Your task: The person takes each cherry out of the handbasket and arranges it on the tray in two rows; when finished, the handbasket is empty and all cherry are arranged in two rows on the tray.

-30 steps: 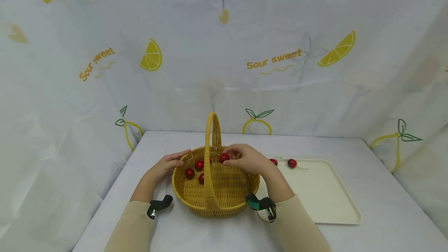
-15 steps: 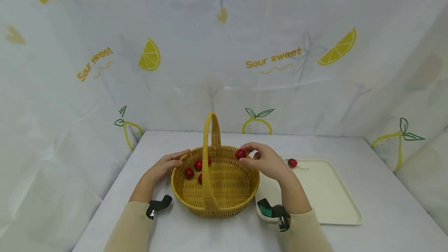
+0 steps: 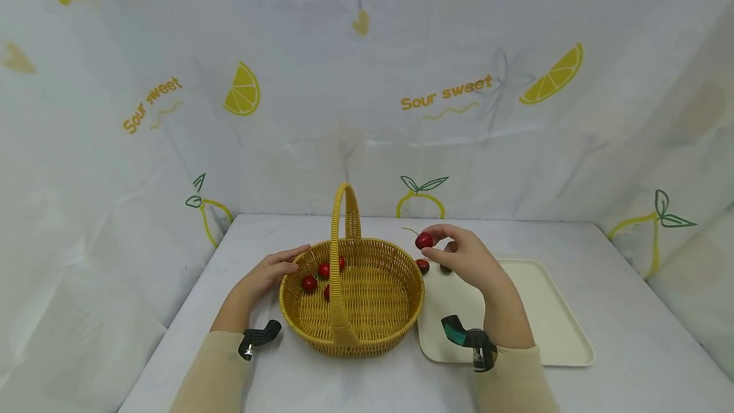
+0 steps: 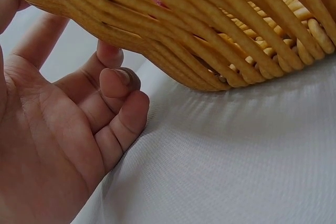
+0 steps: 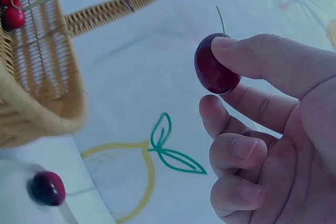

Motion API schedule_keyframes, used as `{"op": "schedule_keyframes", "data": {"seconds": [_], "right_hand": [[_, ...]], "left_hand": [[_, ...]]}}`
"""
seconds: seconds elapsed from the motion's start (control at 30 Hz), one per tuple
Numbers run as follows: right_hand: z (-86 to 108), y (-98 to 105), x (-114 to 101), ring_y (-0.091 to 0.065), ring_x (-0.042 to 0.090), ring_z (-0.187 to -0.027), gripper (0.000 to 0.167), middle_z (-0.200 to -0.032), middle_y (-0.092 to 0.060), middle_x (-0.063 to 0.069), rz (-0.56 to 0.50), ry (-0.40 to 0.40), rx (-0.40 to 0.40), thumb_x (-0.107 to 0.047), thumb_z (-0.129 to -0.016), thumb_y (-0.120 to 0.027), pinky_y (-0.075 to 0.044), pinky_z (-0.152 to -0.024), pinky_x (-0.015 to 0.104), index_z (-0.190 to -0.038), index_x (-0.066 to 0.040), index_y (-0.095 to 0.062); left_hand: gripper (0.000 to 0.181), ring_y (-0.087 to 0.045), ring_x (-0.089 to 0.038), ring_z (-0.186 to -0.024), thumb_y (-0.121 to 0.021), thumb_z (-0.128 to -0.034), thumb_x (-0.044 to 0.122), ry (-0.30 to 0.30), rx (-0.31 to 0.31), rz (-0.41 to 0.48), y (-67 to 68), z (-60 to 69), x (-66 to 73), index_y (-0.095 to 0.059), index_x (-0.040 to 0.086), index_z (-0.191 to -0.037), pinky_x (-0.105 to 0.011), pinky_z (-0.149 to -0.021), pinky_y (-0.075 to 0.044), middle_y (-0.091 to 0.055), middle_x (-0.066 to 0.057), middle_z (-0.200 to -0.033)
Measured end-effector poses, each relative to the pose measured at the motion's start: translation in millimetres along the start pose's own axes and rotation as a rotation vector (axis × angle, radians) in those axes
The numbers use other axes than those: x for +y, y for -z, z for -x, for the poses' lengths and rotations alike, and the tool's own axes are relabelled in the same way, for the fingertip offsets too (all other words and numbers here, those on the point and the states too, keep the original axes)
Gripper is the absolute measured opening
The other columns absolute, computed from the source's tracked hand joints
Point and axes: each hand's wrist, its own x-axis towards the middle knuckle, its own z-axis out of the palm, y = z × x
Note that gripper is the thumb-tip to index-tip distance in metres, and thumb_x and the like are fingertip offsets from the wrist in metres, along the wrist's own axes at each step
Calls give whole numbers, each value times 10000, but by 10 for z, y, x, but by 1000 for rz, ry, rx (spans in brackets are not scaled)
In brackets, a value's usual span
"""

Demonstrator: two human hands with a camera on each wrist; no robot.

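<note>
My right hand [image 3: 467, 257] pinches a dark red cherry [image 3: 424, 240] between thumb and fingers, above the tray's far left corner. Its green stem shows in the right wrist view, where the cherry [image 5: 212, 65] sits by the thumb tip. My left hand [image 3: 269, 276] holds the left rim of a yellow woven basket [image 3: 381, 340]; its lower fingers [image 4: 134, 114] are curled beneath the rim, off the basket. Several red cherries [image 3: 309, 283] lie in the basket's left half, partly behind the tall handle [image 3: 337, 273].
A cream tray [image 3: 539, 317] stands right of the basket, touching or close to it. Another cherry [image 3: 422, 266] lies at its far left corner; a dark one [image 3: 446, 266] is partly hidden by the right hand. A lemon-print cloth [image 3: 321, 113] hangs behind the white table [image 3: 321, 387].
My right hand has moved right with the cherry, from above the basket's inside, past its right rim, to above the tray. My left hand has stayed on the basket.
</note>
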Motion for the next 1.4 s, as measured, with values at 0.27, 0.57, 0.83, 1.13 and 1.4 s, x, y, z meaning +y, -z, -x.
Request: {"op": "schedule_keyframes", "data": {"seconds": [0.27, 0.57, 0.83, 1.13, 1.4], "right_hand": [[85, 264, 144, -470, 198, -738, 401, -932, -486, 93, 36, -59, 83, -245, -963, -737, -397, -563, 283, -1301, -55, -636], [221, 513, 388, -339, 185, -649, 510, -724, -341, 24, 54, -131, 142, -357, -968, -722, -313, -570, 342, -1382, -83, -608], [341, 688, 632, -365, 198, -623, 631, -711, -388, 34, 168, -245, 191, -426, -982, -678, -313, -519, 336, -1485, -78, -520], [410, 753, 962, -403, 202, -623, 604, -721, -416, 38, 199, -352, 256, -377, -1012, -635, -342, -514, 321, -1493, -42, -496], [395, 714, 1219, -460, 301, -813, 618, -878, -489, 158, 175, -500, 316, -376, -1027, -604, -409, -645, 394, -1503, -5, -470]], "left_hand": [[571, -224, -354, -1530, -566, -982, 183, 10, 5, 14, -1, 1, 13, -483, 108, -1543, -637, -1198, -113, -396, -109, -1609], [563, -229, -354, -1529, -562, -988, 191, 11, 7, 8, 6, -5, -6, -488, 119, -1541, -639, -1196, -123, -400, -103, -1607], [571, -236, -356, -1527, -561, -978, 185, 12, 7, 21, -3, 2, 7, -490, 113, -1539, -640, -1195, -133, -399, -106, -1607], [573, -247, -358, -1523, -565, -978, 190, 11, 8, 20, 0, 1, -15, -487, 111, -1541, -633, -1193, -159, -400, -110, -1606], [573, -226, -354, -1531, -567, -975, 194, 11, 15, 23, -12, 8, -1, -491, 104, -1536, -646, -1196, -95, -406, -113, -1601]]}}
